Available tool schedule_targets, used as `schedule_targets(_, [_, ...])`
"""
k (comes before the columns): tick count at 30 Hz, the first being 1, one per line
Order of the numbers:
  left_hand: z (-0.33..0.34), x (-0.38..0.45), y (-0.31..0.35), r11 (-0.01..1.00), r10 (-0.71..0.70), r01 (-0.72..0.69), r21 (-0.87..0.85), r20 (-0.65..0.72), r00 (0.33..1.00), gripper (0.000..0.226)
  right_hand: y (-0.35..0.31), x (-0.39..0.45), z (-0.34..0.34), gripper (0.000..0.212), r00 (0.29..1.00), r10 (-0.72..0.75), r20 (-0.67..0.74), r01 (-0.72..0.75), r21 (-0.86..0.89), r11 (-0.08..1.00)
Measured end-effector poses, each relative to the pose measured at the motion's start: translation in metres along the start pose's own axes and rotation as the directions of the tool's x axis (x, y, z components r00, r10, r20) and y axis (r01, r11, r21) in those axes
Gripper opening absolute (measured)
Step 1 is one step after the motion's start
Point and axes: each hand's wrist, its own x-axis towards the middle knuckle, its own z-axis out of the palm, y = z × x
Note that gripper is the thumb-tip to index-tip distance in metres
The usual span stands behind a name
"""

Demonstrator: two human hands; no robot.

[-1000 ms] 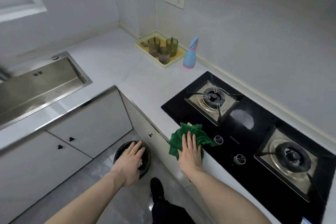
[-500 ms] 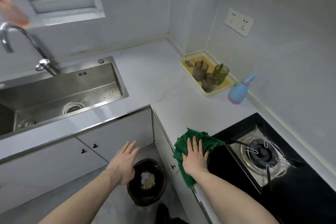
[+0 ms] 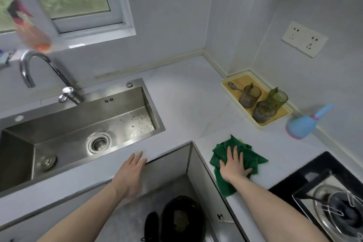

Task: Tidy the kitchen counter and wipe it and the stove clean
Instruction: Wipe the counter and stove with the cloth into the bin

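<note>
A crumpled green cloth lies on the white counter near its front edge, left of the black stove. My right hand presses flat on the cloth with fingers spread. My left hand is open with straight fingers, its fingertips at the counter's front edge below the sink. Only the stove's left burner shows, at the lower right.
A yellow tray with three tinted cups and a spoon stands by the right wall. A blue spray bottle lies beside it. A dark bin sits on the floor below the corner. A faucet rises behind the sink.
My right hand has slid the green cloth left off the stove's edge onto the white counter. My left hand rose from over the bin to the counter's front edge. The view swung left.
</note>
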Motion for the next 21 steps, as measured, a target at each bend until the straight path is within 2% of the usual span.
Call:
schedule_targets(3, [-0.009, 0.026, -0.042, 1.000, 0.012, -0.012, 0.011, -0.006, 1.000, 0.081, -0.044, 0.027, -0.008, 0.070, 1.000, 0.029, 0.002, -0.029, 0.024, 0.999])
schedule_targets(6, [-0.013, 0.046, -0.076, 0.999, 0.021, -0.021, 0.026, 0.020, 1.000, 0.078, -0.090, 0.048, -0.010, 0.069, 1.000, -0.006, 0.001, 0.006, 0.027, 1.000])
schedule_targets(10, [-0.012, 0.055, -0.109, 0.999, 0.039, -0.041, 0.020, 0.100, 0.994, 0.090, -0.158, 0.051, 0.005, 0.068, 0.988, -0.154, -0.007, 0.154, -0.017, 0.988])
schedule_targets(14, [-0.009, 0.051, -0.127, 0.997, 0.075, -0.071, -0.043, 0.108, 0.991, 0.091, -0.229, 0.020, 0.036, 0.074, 0.937, -0.349, 0.036, 0.350, -0.085, 0.933])
schedule_targets(17, [-0.006, 0.050, -0.125, 0.996, 0.089, -0.086, -0.038, 0.109, 0.990, 0.091, -0.245, -0.005, 0.055, 0.076, 0.893, -0.444, 0.079, 0.451, -0.124, 0.884])
schedule_targets(21, [-0.006, 0.047, -0.120, 0.998, 0.063, -0.063, -0.007, 0.115, 0.991, 0.090, -0.211, -0.003, 0.049, 0.075, 0.873, -0.482, 0.072, 0.487, -0.161, 0.859])
